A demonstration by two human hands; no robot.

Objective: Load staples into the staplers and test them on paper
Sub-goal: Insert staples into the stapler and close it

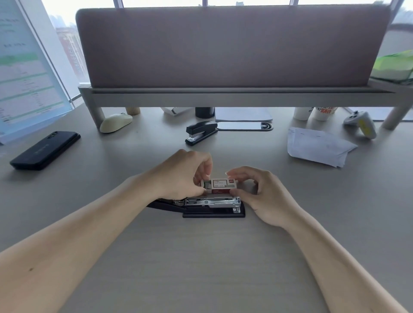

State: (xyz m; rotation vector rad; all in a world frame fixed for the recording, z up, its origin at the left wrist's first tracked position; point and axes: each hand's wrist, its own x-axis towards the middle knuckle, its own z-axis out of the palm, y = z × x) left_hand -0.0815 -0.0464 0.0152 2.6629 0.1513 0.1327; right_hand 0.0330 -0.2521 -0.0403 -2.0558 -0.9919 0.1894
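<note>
Pinching the staple box [224,184] in our right hand [261,193], we seemingly grip its tray [207,184] with our left hand [183,176].

- A pale grey bench [201,263] with a faint wood grain fills the lower part of the view.
- At its far side stands a light raised shelf [223,99] on round legs, with a gap beneath.
- A wide mauve fabric screen [232,47] with rounded top corners rises from that shelf.
- Windows [165,2] run behind the screen, letting in bright, hazy daylight.
- City buildings [69,49] show through the glass at the left.
- A clear upright sign holder [24,73] with a printed sheet stands at the left edge.
</note>
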